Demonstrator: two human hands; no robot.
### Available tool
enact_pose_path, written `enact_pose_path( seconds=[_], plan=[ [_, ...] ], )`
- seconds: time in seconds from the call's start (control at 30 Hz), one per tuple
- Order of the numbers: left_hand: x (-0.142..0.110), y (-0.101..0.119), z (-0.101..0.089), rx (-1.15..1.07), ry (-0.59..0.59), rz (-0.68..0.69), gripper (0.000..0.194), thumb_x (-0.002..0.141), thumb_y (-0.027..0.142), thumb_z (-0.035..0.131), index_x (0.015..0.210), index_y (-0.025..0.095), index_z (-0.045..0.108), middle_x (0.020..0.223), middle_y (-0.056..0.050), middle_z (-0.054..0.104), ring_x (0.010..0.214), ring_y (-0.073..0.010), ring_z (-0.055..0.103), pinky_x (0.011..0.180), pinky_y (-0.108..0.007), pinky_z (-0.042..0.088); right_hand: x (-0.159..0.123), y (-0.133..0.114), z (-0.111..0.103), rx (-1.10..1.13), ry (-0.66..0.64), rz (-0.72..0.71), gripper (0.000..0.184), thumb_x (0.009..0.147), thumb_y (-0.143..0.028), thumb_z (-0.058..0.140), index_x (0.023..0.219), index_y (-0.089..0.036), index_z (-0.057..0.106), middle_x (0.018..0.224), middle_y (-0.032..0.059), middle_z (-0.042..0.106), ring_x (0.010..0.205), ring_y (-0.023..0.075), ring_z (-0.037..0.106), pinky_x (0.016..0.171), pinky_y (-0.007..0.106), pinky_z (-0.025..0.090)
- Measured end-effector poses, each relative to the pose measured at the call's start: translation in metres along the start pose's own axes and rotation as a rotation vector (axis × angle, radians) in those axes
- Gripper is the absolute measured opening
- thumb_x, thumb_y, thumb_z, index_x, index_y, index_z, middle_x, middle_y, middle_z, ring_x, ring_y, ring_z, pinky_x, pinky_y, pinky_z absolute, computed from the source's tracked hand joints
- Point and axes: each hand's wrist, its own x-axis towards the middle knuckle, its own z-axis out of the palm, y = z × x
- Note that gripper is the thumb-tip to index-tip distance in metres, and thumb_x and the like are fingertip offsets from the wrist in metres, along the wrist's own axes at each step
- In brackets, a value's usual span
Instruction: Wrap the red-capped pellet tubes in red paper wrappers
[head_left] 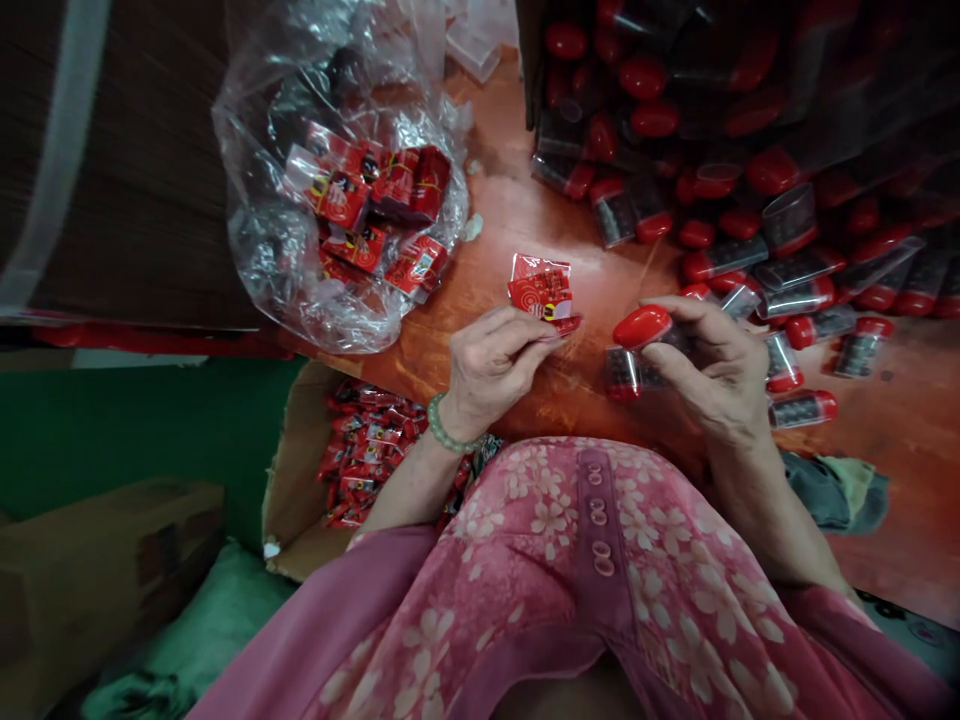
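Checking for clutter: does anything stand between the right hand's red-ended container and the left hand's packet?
Nothing visible does: only tabletop shows between the red-ended container in the right hand and the packet in the left hand.

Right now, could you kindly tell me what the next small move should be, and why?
Probably bring the red-capped container in the right hand toward the red wrapper pinched in the left hand: each hand holds one item, and the two items are apart.

Orange table [499, 165]: clear bag [262, 240] by the left edge, red packets [538, 284] mid-table, loads of red-capped containers [799, 297] toward the right.
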Motion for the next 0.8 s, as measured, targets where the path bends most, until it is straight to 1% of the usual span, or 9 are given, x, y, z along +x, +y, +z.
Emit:
enact_pose_path(
  seconds=[0.1,0.2,0.27,0.37,0.47,0.53,0.63,0.7,0.8],
  plan=[
    [0.000,0.005,0.001,-0.159,0.030,-0.103,0.010,0.090,0.022,0.070,0.086,0.017,0.078,0.078,-0.001,0.076,0.068,-0.0088,0.068,0.065,-0.019,0.052,0.001,-0.007,0.004,0.024,0.020,-0.024,0.027,0.087,-0.035,0.077,0.113,-0.029,0.072,0.102,0.0011,0.075,0.086,0.0188,0.071,0.081,0.035,0.062],
    [-0.002,0.002,0.005,-0.435,0.068,-0.443,0.025,0.090,0.042,0.071,0.084,0.019,0.078,0.074,0.000,0.074,0.065,-0.0100,0.065,0.064,-0.022,0.052,0.004,-0.004,0.005,0.200,0.020,0.068,0.035,0.086,-0.041,0.077,0.119,-0.034,0.068,0.104,-0.0001,0.074,0.081,0.0176,0.072,0.071,0.033,0.064],
    [-0.004,0.000,0.008,-0.589,0.104,-0.652,0.034,0.080,0.054,0.078,0.082,0.020,0.078,0.073,0.001,0.073,0.062,-0.0100,0.063,0.062,-0.023,0.052,0.007,0.000,0.005,0.309,0.010,0.134,0.042,0.084,-0.045,0.079,0.122,-0.033,0.066,0.099,-0.0001,0.073,0.073,0.0163,0.072,0.062,0.031,0.064],
    [-0.004,-0.001,0.012,-0.651,0.169,-0.766,0.038,0.063,0.054,0.090,0.073,0.020,0.076,0.068,0.004,0.071,0.058,-0.0085,0.060,0.058,-0.021,0.050,0.009,0.006,0.006,0.428,-0.016,0.208,0.046,0.079,-0.048,0.083,0.118,-0.030,0.068,0.089,-0.0012,0.072,0.063,0.0144,0.070,0.055,0.028,0.061],
    [-0.002,0.004,0.014,-0.603,0.172,-0.673,0.030,0.064,0.043,0.092,0.068,0.020,0.073,0.064,0.004,0.070,0.057,-0.0075,0.060,0.056,-0.019,0.049,0.009,0.008,0.008,0.488,-0.010,0.227,0.035,0.077,-0.048,0.084,0.101,-0.028,0.071,0.080,-0.0029,0.070,0.060,0.0130,0.068,0.052,0.026,0.058],
    [0.001,0.008,0.014,-0.531,0.125,-0.514,0.020,0.071,0.033,0.089,0.070,0.020,0.073,0.067,0.003,0.073,0.060,-0.0084,0.064,0.060,-0.020,0.051,0.009,0.006,0.007,0.442,0.018,0.196,0.032,0.077,-0.048,0.084,0.097,-0.027,0.071,0.081,-0.0025,0.072,0.061,0.0136,0.068,0.056,0.028,0.060],
    [0.003,0.014,0.012,-0.373,0.061,-0.257,0.009,0.079,0.023,0.082,0.075,0.019,0.075,0.072,0.001,0.075,0.064,-0.0094,0.067,0.062,-0.021,0.052,0.009,-0.004,-0.001,0.252,0.028,0.119,0.035,0.079,-0.052,0.082,0.103,-0.029,0.073,0.091,0.0011,0.075,0.073,0.0198,0.071,0.068,0.037,0.063],
    [0.004,0.016,0.011,-0.299,0.035,-0.165,0.008,0.082,0.022,0.080,0.078,0.019,0.074,0.073,0.000,0.076,0.065,-0.0096,0.068,0.063,-0.022,0.052,0.011,-0.014,-0.008,0.095,-0.028,0.051,0.033,0.080,-0.053,0.080,0.103,-0.029,0.075,0.094,0.0038,0.076,0.083,0.0246,0.072,0.077,0.043,0.062],
    [0.004,0.016,0.010,-0.248,-0.025,-0.142,0.009,0.084,0.025,0.079,0.080,0.018,0.074,0.075,-0.001,0.077,0.067,-0.0101,0.069,0.064,-0.022,0.054,0.015,-0.027,-0.017,-0.061,-0.162,-0.056,0.026,0.084,-0.048,0.078,0.102,-0.031,0.079,0.097,0.0054,0.076,0.091,0.0268,0.071,0.084,0.045,0.059]
  ],
)
